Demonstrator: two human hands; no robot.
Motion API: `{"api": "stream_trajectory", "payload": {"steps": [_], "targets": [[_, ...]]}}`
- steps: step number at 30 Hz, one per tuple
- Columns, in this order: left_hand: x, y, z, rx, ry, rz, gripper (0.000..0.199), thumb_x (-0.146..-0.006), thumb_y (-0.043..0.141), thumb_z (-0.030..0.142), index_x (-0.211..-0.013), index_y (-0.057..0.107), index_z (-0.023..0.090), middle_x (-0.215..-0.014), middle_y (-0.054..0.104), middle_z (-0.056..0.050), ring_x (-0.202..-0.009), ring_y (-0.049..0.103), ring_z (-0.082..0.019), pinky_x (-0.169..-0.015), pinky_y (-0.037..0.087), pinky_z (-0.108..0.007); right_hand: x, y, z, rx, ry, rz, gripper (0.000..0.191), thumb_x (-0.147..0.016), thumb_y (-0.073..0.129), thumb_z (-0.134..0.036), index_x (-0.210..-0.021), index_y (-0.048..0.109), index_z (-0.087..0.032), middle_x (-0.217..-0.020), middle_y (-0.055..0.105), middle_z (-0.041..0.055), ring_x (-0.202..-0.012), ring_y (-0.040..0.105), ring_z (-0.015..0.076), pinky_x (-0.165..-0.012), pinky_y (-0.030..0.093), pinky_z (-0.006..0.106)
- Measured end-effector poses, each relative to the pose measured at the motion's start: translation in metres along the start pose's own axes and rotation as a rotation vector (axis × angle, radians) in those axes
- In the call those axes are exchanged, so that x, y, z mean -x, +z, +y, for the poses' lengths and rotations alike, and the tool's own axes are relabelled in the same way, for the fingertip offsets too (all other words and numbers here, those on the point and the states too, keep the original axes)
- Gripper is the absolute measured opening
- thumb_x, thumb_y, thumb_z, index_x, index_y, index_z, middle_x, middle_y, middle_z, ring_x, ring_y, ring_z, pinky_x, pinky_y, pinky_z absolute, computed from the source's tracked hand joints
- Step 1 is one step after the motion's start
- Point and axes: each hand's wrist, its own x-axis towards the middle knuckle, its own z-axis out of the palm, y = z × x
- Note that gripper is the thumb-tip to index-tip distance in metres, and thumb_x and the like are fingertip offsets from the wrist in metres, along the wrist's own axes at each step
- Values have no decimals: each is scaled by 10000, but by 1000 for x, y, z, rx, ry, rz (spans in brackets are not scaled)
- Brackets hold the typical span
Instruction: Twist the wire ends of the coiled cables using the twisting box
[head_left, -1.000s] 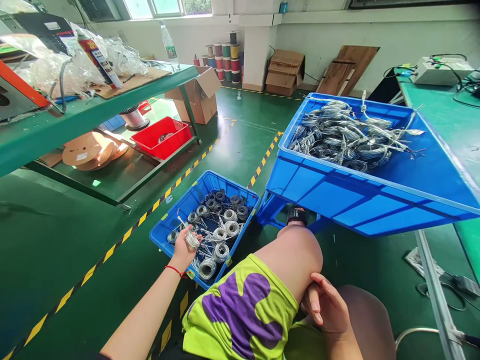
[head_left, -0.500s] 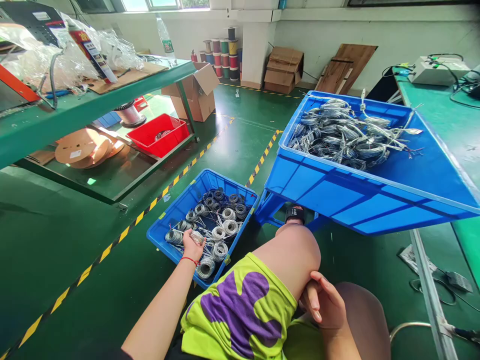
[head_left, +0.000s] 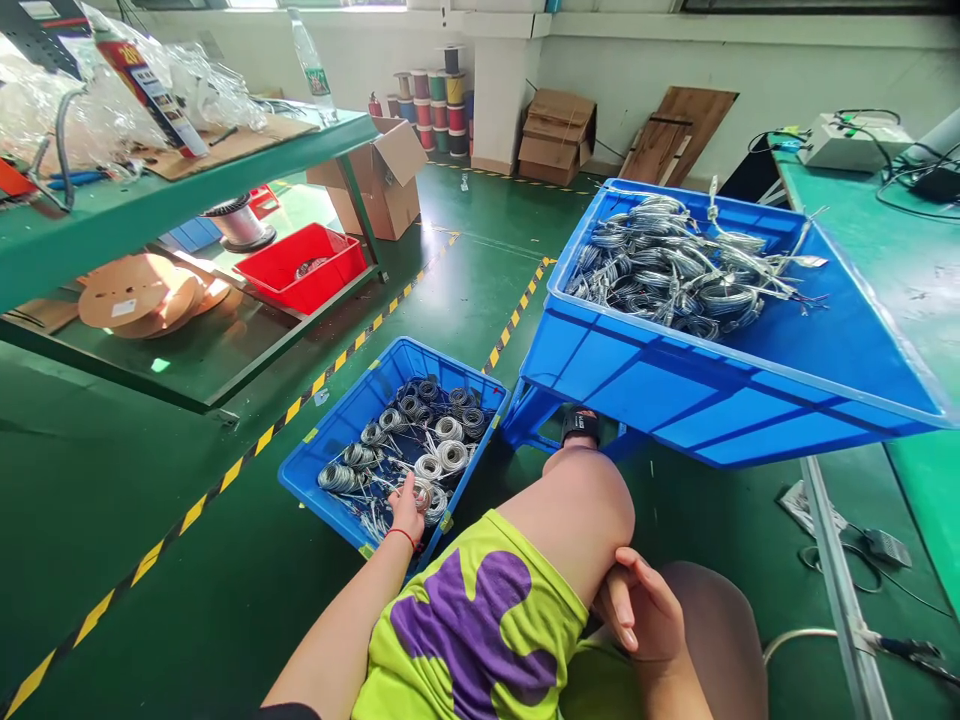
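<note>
My left hand (head_left: 407, 513) reaches into the low blue crate (head_left: 300, 462) on the floor, its fingers closed round a pale cable coil (head_left: 424, 494). The fingertips are partly lost among the neighbouring coils. Around it in the crate lie several rolled coils, white ones (head_left: 452, 456) near the hand and darker grey ones (head_left: 411, 406) farther back. Resting against my leg is my right hand (head_left: 651, 605), with loosely bent fingers apart and nothing in it.
A larger blue crate (head_left: 720, 405) with a heap of tied cables (head_left: 675, 260) stands raised at the right. A green workbench (head_left: 840, 190) is beyond it. Left, a green table (head_left: 247, 165) carries a spray can (head_left: 150, 85), with a red bin (head_left: 300, 285) underneath.
My left hand has moved right and toward me within the low crate, with the pale coil in its fingers. My right hand stays against my leg; the view has turned slightly.
</note>
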Motion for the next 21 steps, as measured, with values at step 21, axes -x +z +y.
{"api": "stream_trajectory", "payload": {"steps": [21], "targets": [[-1,-32,-25,-305,-234,-106,329,-1110,801,359,-1389,740,195,-1372,763,-117,-1134,788,-263,-942,710,-431,-2,8,0,31,1,20,169,-1021,853,-413,-1140,922,-314,-486,692,-45,-276,577,132,-340,403,175]]}}
